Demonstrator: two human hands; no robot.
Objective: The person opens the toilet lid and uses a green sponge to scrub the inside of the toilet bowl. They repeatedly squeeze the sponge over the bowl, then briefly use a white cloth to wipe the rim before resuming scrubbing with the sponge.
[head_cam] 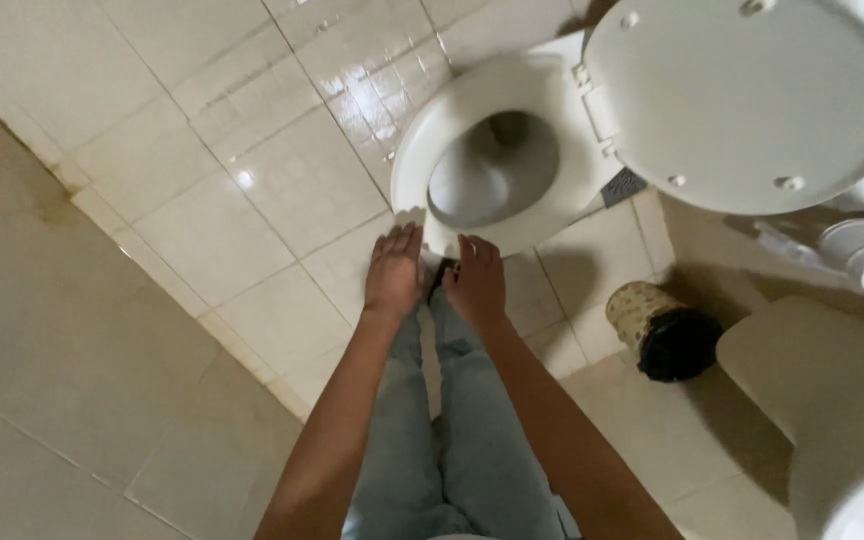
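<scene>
left hand [394, 272] and right hand [476, 281] hanging flat, released, grasping nothing, mid-frame, just below toilet seat [422, 150]; lid [742, 100] standing raised, upper right; small bin [662, 330] sitting right.

Both bare forearms extend forward and downward from the lower edge of the view, converging toward the hands. The left hand [393, 272] is palm-down, fingers straight and together. The right hand [475, 282] is palm-down, fingers slightly curled. The hands are just beside each other, not touching.
</scene>
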